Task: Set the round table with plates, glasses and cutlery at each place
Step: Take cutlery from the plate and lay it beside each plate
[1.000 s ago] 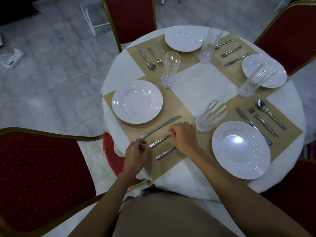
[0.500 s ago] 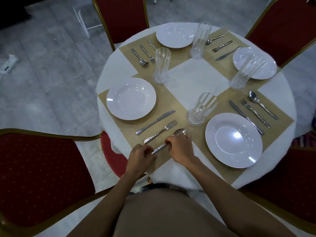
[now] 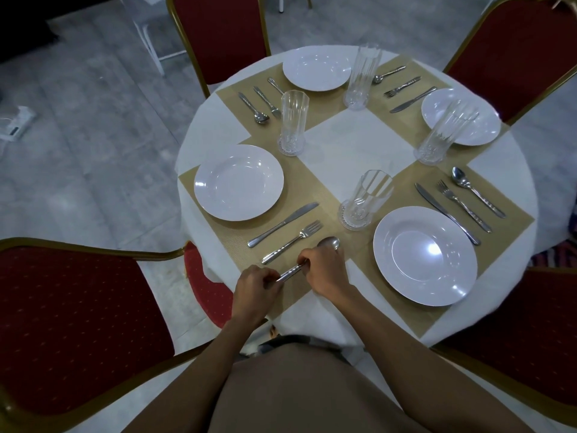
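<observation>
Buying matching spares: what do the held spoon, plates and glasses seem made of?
Spoon: polished metal, probably stainless steel; mirror-bright bowl.
Nearest plate: glossy white, ceramic or melamine; glare spot shows gloss only.
Nearest glass: clear, ribbed, patterned base; glass or acrylic.

White plates [image 3: 239, 182], tan placemats [image 3: 315, 210], red chairs [image 3: 78, 314]

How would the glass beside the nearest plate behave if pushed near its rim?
The glass is tall and narrow, so it would probably tip, not slide. Its clear ribbed wall looks stiff, perhaps breakable.
</observation>
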